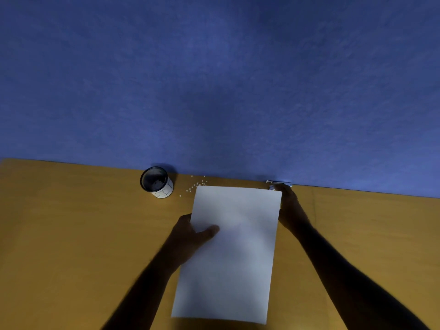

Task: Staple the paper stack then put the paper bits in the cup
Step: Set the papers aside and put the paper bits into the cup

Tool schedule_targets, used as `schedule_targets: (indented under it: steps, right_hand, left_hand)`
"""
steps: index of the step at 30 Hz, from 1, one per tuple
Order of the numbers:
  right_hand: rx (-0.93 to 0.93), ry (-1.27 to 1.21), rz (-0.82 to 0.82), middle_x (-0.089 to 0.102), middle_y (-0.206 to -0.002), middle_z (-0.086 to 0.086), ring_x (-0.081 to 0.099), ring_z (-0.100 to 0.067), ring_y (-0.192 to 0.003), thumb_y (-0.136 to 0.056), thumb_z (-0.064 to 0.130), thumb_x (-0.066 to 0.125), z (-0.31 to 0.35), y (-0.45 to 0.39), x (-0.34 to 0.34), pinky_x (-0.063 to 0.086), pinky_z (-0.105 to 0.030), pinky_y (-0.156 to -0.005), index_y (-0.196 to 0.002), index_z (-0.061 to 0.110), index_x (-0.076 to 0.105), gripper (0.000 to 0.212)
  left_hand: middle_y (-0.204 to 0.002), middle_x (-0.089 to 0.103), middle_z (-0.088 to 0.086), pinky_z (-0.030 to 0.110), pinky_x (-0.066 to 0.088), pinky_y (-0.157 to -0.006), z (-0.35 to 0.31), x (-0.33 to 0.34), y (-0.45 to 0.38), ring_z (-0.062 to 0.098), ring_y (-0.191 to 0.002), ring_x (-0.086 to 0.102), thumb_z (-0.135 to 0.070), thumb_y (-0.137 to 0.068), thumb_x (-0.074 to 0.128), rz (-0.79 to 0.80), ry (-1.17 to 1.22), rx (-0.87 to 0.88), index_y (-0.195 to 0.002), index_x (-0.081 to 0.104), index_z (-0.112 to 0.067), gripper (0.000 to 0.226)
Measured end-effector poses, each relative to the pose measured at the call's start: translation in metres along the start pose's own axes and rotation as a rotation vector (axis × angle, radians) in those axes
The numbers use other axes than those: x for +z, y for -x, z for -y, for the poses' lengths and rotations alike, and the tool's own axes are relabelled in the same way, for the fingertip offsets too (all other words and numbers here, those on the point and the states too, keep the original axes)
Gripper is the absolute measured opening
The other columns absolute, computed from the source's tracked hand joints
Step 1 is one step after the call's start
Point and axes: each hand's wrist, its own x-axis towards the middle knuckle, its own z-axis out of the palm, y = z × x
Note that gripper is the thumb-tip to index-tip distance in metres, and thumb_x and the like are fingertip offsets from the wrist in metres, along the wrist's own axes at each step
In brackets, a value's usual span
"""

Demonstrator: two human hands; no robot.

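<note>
While the paper stack (232,253) lies lengthwise on the wooden table (71,234), its left edge is gripped by the left hand (190,234): the thumb is laid flat on the top sheet and the other fingers are hidden beneath the stack, so the hand is closed on the paper. The stack's far right corner is met by the right hand (289,206), which is reached forward along the right edge. A small pale object, probably the stapler (279,184), is seen at that hand's fingertips against the foot of the blue wall (214,79); whether it is actually clasped cannot be told, since the fingers are dark and blurred there.

Both forearms are extended from the bottom of the view, the left angled up and to the right, the right angled up and to the left, so that the stack is framed between them.

The stack is seen as plain white, unmarked sheets with neatly aligned edges. Just beyond its far left corner, tiny white paper bits (196,185) are scattered on the table. To their left, near the wall, a white cup (157,183) with a dark interior is stood upright, apart from the stack.
</note>
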Motion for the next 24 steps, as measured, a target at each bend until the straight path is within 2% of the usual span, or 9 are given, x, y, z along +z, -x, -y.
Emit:
schedule_targets:
  steps: [2,5,7,9,11,14,16,20,24]
  right_hand:
    - [0.035,-0.345,0.105,0.062,-0.115,0.004,0.062,-0.024,-0.104,-0.074,0.060,0.080,0.017,0.011,-0.012,0.057,-0.052,-0.091,-0.123,0.038,0.059,0.058]
    - [0.133,-0.913,0.033,0.071,-0.091,-0.004,0.067,-0.021,-0.081,-0.088,0.041,0.069,0.093,0.049,-0.046,0.053,-0.037,-0.073,-0.104,0.014,0.069,0.031]
    - [0.154,-1.077,0.017,0.072,-0.095,-0.013,0.069,-0.024,-0.084,-0.102,0.047,0.053,0.122,0.074,-0.062,0.052,-0.037,-0.076,-0.111,0.005,0.069,0.046]
    - [0.239,-1.245,0.018,0.074,-0.099,-0.014,0.071,-0.025,-0.086,-0.104,0.060,0.041,0.139,0.096,-0.074,0.054,-0.036,-0.076,-0.117,0.006,0.070,0.062]
    - [0.261,-1.375,0.068,0.074,-0.106,-0.013,0.072,-0.025,-0.092,-0.102,0.066,0.033,0.152,0.113,-0.085,0.058,-0.033,-0.074,-0.129,0.005,0.065,0.074]
    - [0.222,-1.423,0.152,0.070,-0.127,-0.016,0.068,-0.034,-0.117,-0.100,0.067,0.031,0.173,0.145,-0.099,0.056,-0.044,-0.094,-0.138,0.007,0.061,0.077]
    - [0.155,-1.330,0.173,0.068,-0.134,-0.015,0.065,-0.034,-0.125,-0.103,0.057,0.036,0.185,0.166,-0.105,0.049,-0.053,-0.107,-0.138,0.014,0.062,0.061]
    - [0.054,-1.124,0.019,0.075,-0.123,-0.012,0.072,-0.033,-0.114,-0.101,0.026,0.063,0.211,0.198,-0.116,0.051,-0.059,-0.105,-0.128,0.014,0.071,0.031]
    - [0.031,-1.038,-0.110,0.078,-0.113,-0.008,0.075,-0.029,-0.106,-0.098,0.021,0.068,0.228,0.225,-0.131,0.056,-0.053,-0.099,-0.119,0.013,0.075,0.023]
  left_hand:
    - [-0.087,0.080,-0.020,0.016,0.060,-0.066,-0.003,0.001,0.005,0.009,-0.092,0.078,-0.027,-0.084,0.089,-0.020,-0.001,0.023,-0.100,0.074,-0.029,0.023]
    - [-0.079,0.075,-0.031,0.009,0.055,-0.063,-0.010,0.004,0.015,0.000,-0.089,0.073,-0.018,-0.087,0.086,-0.025,0.014,0.090,-0.096,0.066,-0.036,0.029]
    - [-0.091,0.074,-0.027,0.008,0.055,-0.073,-0.015,0.003,0.024,-0.004,-0.094,0.067,-0.017,-0.087,0.086,-0.049,0.029,0.149,-0.103,0.062,-0.040,0.037]
    - [-0.114,0.074,-0.016,0.027,0.059,-0.097,-0.018,0.001,0.031,0.006,-0.106,0.070,-0.022,-0.084,0.089,-0.082,0.039,0.192,-0.120,0.065,-0.034,0.045]
    - [-0.120,0.077,-0.005,0.046,0.060,-0.104,-0.026,0.000,0.039,0.018,-0.110,0.074,-0.025,-0.084,0.089,-0.088,0.074,0.184,-0.128,0.068,-0.023,0.049]
    - [-0.116,0.081,-0.005,0.047,0.062,-0.101,-0.034,-0.002,0.053,0.015,-0.106,0.078,-0.022,-0.086,0.087,-0.072,0.134,0.199,-0.124,0.072,-0.023,0.042]
    - [-0.114,0.082,-0.004,0.047,0.061,-0.102,-0.040,-0.003,0.060,0.015,-0.105,0.078,-0.019,-0.087,0.087,-0.057,0.154,0.220,-0.122,0.073,-0.023,0.038]
    - [-0.125,0.079,-0.002,0.054,0.058,-0.107,-0.051,-0.008,0.084,0.022,-0.115,0.076,-0.045,-0.075,0.093,-0.048,0.161,0.305,-0.133,0.069,-0.023,0.067]
    - [-0.128,0.077,-0.005,0.054,0.057,-0.108,-0.064,-0.010,0.112,0.023,-0.119,0.074,-0.052,-0.068,0.094,-0.046,0.182,0.314,-0.137,0.065,-0.028,0.079]
